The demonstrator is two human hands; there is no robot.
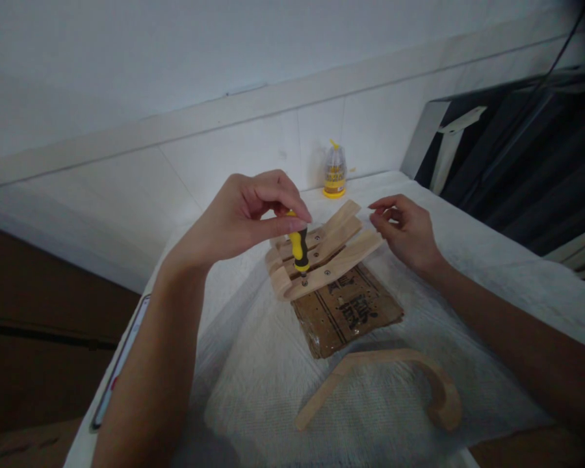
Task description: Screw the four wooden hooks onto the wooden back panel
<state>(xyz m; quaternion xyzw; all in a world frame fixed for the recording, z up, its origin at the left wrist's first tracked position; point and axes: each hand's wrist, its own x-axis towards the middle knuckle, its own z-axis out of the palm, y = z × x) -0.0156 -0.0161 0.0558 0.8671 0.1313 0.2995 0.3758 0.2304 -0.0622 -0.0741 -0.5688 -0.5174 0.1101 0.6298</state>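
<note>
The left hand (246,218) pinches the top of a yellow-and-black screwdriver (299,250) between thumb and fingertips, holding it upright with its tip on a screw (305,281) in the nearest of several wooden slats (338,257). The right hand (407,231) holds nothing. Its fingers are loosely curled just beside the far end of the same slat, and it is not clear whether it touches the wood.

The slats lie fanned and joined at one end, resting partly on a flat piece of printed cardboard (351,312) in the middle of the cloth-covered table (253,390). A curved wooden piece (419,370) lies apart, nearer the person. A small clear-and-yellow bit holder (334,171) stands at the far edge by the wall.

From the pose, the work looks to be at the turning of a screw in the slat. That step calls for the tip to sit square in the screw head, with the slats kept from shifting on the cardboard.
</note>
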